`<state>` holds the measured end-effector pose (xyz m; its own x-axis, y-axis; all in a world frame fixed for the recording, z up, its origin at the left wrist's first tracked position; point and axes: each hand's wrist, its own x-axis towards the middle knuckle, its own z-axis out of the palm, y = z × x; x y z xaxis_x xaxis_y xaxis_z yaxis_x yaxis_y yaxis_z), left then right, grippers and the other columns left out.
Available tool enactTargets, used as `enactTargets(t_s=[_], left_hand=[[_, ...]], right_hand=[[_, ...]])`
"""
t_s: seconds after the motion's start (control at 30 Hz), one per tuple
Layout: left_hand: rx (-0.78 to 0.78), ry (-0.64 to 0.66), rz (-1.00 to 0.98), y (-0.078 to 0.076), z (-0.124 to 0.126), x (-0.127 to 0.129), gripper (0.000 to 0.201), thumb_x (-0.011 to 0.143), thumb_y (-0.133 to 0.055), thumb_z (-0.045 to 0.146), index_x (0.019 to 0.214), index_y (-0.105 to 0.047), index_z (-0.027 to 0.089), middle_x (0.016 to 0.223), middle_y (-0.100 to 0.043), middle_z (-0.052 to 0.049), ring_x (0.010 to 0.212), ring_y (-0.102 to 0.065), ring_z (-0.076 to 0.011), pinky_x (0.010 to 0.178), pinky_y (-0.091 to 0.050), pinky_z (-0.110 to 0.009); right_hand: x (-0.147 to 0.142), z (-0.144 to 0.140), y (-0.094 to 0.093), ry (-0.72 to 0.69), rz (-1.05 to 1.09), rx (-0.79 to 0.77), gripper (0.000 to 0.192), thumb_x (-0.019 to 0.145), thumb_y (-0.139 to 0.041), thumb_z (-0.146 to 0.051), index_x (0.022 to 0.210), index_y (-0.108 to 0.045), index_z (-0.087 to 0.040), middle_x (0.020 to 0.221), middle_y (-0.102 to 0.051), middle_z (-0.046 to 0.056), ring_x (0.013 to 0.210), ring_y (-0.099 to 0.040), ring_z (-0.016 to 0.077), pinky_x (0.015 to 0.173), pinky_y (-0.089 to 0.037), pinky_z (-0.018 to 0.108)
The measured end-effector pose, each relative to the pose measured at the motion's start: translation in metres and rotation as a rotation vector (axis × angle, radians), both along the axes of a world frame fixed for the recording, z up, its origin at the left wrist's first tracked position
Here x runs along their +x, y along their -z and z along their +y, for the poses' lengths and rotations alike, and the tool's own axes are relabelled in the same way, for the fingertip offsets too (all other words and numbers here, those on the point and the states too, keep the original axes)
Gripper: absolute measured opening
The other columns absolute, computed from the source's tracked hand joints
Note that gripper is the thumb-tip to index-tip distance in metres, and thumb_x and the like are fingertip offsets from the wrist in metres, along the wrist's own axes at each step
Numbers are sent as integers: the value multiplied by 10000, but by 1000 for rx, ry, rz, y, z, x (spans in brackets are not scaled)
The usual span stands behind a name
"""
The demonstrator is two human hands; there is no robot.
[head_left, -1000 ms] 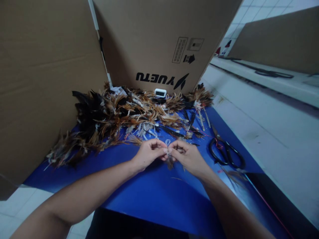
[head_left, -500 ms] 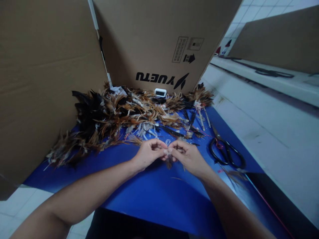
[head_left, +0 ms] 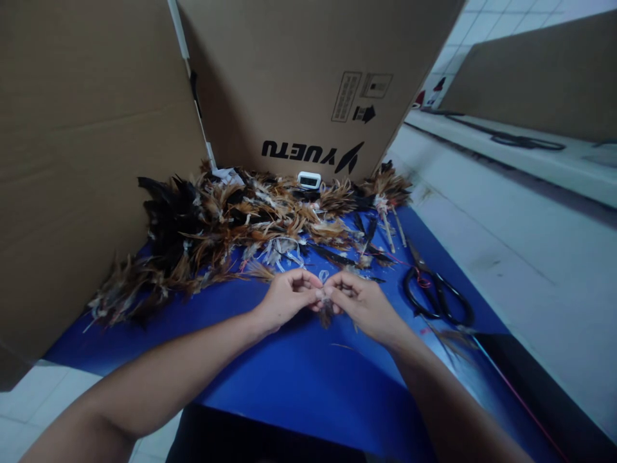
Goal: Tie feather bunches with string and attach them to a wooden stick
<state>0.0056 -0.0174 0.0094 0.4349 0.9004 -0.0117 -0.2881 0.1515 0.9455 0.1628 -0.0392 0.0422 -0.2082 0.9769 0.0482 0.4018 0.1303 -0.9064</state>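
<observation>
My left hand [head_left: 289, 298] and my right hand [head_left: 364, 301] meet fingertip to fingertip above a blue sheet [head_left: 299, 379]. Between them they pinch a small tuft of dark feathers [head_left: 327, 313], whose tips hang down below the fingers. Just beyond the hands lies a long heap of brown, black and white feathers [head_left: 231, 231]. Black-handled scissors [head_left: 436, 292] lie on the sheet to the right of my right hand.
Tall cardboard panels [head_left: 299, 83] stand behind and to the left of the sheet. A small white device [head_left: 309, 181] sits at the foot of the back panel. Two feather sticks [head_left: 390, 222] lie near the scissors. A white tiled surface [head_left: 506, 244] runs along the right.
Nothing has visibly changed in the hands or the feathers; the view has only drifted very slightly.
</observation>
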Motion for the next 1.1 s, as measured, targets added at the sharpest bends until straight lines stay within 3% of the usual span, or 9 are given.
enactTargets(t_s=[0.67, 1.1], left_hand=[[6, 11, 51, -3, 1, -3, 289, 639, -717, 320, 764, -568, 106, 610, -593, -3, 549, -564, -87, 558, -479, -227], [-1, 1, 48, -2, 1, -1, 302, 633, -720, 325, 777, -577, 102, 606, -596, -4, 545, -568, -87, 546, -482, -223]], right_hand=[[2, -4, 2, -41, -171, 79, 132, 830, -479, -272, 755, -563, -202, 597, -553, -35, 549, -508, 105, 528, -386, 218], [3, -2, 6, -31, -134, 71, 136, 826, -478, -281, 753, -555, -196, 615, -555, -28, 551, -523, 106, 522, -401, 215]])
